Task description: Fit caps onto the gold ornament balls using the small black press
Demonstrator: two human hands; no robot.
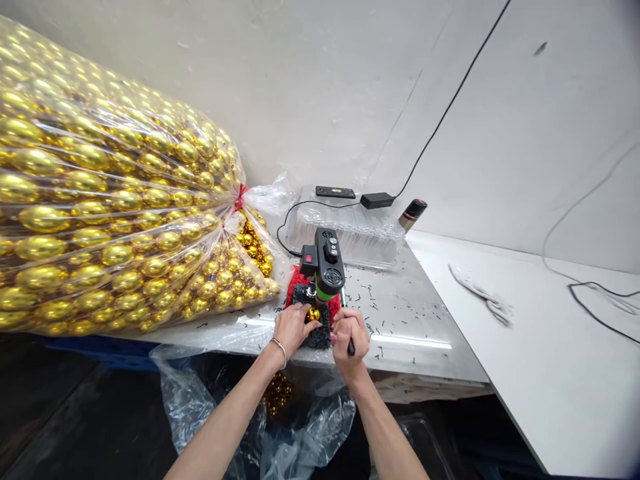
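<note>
A small gold ball (313, 314) sits between the thumb and fingers of my left hand (291, 328). It is over a black shaggy pad (316, 339) and beneath the head of a small black and green bench machine (327, 265). Red shaggy material (295, 280) shows around the pad. My right hand (350, 335), closed in a fist, is wrapped round a thin black-tipped handle (351, 348) to the right of the pad. Whether that handle joins the machine is hidden.
A huge clear bag of gold balls (115, 200) fills the left side. Behind the machine are a clear plastic tray (345, 233), a phone (335, 192) and a power adapter (377, 200). A bottle (413, 212) and glove (480, 293) are rightward. Plastic sheeting (310, 427) hangs below.
</note>
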